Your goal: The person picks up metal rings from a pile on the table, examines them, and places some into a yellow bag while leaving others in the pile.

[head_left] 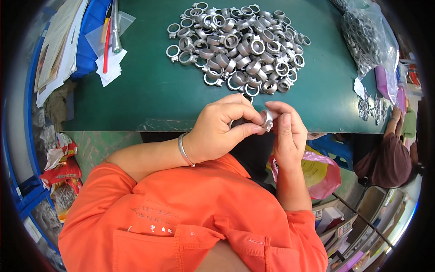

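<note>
Just past the table's front edge, my left hand [222,121] is closed in a pinch on a small grey metal ring clamp [266,119] with a lug on its lower side. My right hand [291,136] is close against the clamp's right side, its thumb raised apart from its curved index finger. Whether its fingertips touch the clamp is hard to make out. A dark gap shows between my left thumb and index finger, with a curved edge I cannot identify. Beyond my hands, a heap of similar ring clamps [244,50] lies on the green tabletop [131,90].
At far left stands a blue bin [93,38] with papers, a red pen [106,52] and a metal rod [116,27]. A clear bag of metal parts [364,36] is at far right, near small loose parts [372,108]. Another person [385,156] sits at right, beyond a pink bag [319,174].
</note>
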The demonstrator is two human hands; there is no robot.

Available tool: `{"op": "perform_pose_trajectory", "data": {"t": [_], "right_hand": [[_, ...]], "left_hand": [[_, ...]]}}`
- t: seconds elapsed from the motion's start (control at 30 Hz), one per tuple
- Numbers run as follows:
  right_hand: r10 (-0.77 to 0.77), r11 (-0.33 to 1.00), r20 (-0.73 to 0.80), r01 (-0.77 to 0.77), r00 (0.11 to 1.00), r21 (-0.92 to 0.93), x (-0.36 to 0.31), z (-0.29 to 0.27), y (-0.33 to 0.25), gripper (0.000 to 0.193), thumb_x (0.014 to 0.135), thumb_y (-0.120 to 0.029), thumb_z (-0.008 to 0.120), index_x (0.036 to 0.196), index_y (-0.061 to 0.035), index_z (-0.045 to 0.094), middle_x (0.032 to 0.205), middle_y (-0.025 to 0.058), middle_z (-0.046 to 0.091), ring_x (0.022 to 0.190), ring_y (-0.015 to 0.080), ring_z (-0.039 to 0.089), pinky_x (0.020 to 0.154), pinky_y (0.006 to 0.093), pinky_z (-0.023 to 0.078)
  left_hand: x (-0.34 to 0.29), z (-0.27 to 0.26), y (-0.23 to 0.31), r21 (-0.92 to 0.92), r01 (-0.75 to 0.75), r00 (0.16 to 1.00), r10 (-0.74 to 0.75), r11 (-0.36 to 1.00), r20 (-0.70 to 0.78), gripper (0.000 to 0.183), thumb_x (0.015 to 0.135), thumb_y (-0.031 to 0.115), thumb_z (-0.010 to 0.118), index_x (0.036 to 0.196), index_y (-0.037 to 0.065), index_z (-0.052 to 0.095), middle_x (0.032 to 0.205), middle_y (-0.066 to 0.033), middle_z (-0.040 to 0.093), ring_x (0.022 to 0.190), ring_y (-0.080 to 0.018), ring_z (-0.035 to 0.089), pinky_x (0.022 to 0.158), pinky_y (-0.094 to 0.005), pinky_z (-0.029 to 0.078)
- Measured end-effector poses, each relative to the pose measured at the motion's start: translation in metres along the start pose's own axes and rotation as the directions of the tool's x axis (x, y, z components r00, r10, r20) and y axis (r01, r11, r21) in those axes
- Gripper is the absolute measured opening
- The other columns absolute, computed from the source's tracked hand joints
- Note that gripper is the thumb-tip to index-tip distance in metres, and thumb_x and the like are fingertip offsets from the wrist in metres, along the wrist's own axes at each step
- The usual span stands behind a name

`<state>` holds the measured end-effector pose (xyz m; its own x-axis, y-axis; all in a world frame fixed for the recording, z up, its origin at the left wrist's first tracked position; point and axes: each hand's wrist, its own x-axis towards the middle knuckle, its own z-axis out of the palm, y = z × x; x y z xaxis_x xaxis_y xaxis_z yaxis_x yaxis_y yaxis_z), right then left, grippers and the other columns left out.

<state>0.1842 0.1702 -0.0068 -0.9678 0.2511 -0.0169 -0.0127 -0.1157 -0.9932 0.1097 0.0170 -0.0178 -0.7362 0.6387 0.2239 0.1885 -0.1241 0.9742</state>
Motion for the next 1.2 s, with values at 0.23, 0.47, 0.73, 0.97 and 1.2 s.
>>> {"op": "perform_pose_trajectory", "data": {"t": [0.23, 0.47, 0.73, 0.97, 1.2], "right_hand": [[-0.644, 0.530, 0.270, 0.671, 0.716, -0.519, 0.008, -0.002, -0.001, 0.016, 0.065, 0.009, 0.062, 0.079, 0.0005, 0.061, 0.099, 0.0168, 0.058, 0.089, 0.0316, 0.058, 0.076, 0.0364, 0.049], [-0.604, 0.394, 0.091, 0.396, 0.792, -0.829, 0.034, -0.018, 0.008, 0.018, 0.071, 0.005, 0.060, 0.088, 0.0006, 0.061, 0.088, 0.0143, 0.057, 0.080, 0.0289, 0.055, 0.071, 0.0346, 0.046], [-0.328, 0.804, -0.188, 0.169, 0.926, -0.570, 0.031, -0.027, 0.017, 0.014, 0.073, 0.005, 0.065, 0.085, 0.0011, 0.059, 0.085, 0.0069, 0.058, 0.071, 0.0141, 0.054, 0.062, 0.0241, 0.044], [-0.556, 0.750, 0.064, 0.534, 0.829, -0.390, 0.003, -0.006, 0.010, 0.024, 0.069, 0.013, 0.065, 0.087, -0.0013, 0.056, 0.085, 0.0113, 0.062, 0.076, 0.0210, 0.058, 0.068, 0.0298, 0.047], [-0.518, 0.770, 0.013, 0.473, 0.855, -0.429, 0.004, -0.004, 0.012, 0.016, 0.076, 0.012, 0.055, 0.088, 0.0011, 0.056, 0.092, 0.0160, 0.057, 0.076, 0.0206, 0.056, 0.067, 0.0252, 0.046]], "left_hand": [[0.004, -0.004, 0.008, -0.724, 0.584, 0.749, -0.586, 0.366, 0.308, 0.019, 0.092, 0.019, 0.049, 0.101, 0.003, 0.057, 0.086, -0.0051, 0.058, 0.074, -0.0133, 0.059, 0.055, -0.0246, 0.052], [0.002, -0.005, 0.003, -0.662, 0.650, 0.715, -0.598, 0.375, 0.363, 0.013, 0.088, 0.014, 0.055, 0.092, 0.002, 0.054, 0.075, -0.0062, 0.055, 0.062, -0.0134, 0.056, 0.039, -0.0201, 0.038], [0.003, -0.006, 0.005, -0.550, 0.602, 0.782, -0.567, 0.579, 0.259, 0.008, 0.085, 0.005, 0.058, 0.088, -0.001, 0.057, 0.077, -0.0076, 0.057, 0.068, -0.0132, 0.059, 0.044, -0.0210, 0.047], [0.008, -0.003, 0.007, -0.534, 0.601, 0.785, -0.566, 0.595, 0.252, 0.014, 0.086, 0.007, 0.058, 0.095, -0.003, 0.059, 0.080, -0.0091, 0.061, 0.066, -0.0107, 0.058, 0.046, -0.0198, 0.045], [0.005, -0.003, 0.008, -0.401, 0.441, 0.890, -0.449, 0.803, 0.079, 0.008, 0.082, 0.002, 0.061, 0.089, -0.001, 0.061, 0.081, -0.0053, 0.057, 0.063, -0.0079, 0.054, 0.048, -0.0178, 0.040]]}}
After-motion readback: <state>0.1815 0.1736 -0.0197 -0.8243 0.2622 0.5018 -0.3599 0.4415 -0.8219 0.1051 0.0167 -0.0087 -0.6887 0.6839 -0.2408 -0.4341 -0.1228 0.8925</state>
